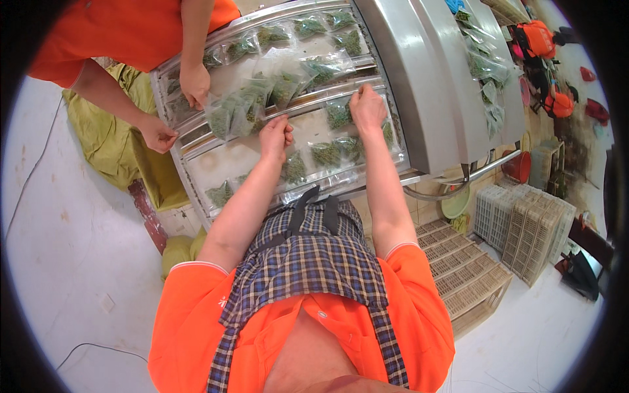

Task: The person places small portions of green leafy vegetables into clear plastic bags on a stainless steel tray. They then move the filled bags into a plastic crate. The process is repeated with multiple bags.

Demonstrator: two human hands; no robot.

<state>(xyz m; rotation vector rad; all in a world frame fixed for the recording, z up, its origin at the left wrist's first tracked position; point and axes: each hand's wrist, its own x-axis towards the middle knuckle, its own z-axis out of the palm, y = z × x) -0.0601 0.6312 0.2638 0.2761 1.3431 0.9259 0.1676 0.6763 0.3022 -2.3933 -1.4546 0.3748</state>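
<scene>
My right hand (368,110) pinches the edge of a clear plastic bag (339,114) with clumped green plant pieces inside, lying on the metal bed of a machine (216,160). My left hand (276,137) is closed with curled fingers, over the bed's middle bar beside a heap of similar filled bags (246,108); whatever its fingers hold is hidden. Along the near side of the bed lies a row of filled bags (325,154), partly covered by my left forearm. Another row of bags (272,36) lines the far side.
At the far left, a co-worker's two hands (195,85) work at the bed's left end. A steel lid or housing (419,85) rises at right, with more bags (488,72) beyond it. Yellow-green sacks (108,124) lie left; plastic crates (458,268) stand at lower right.
</scene>
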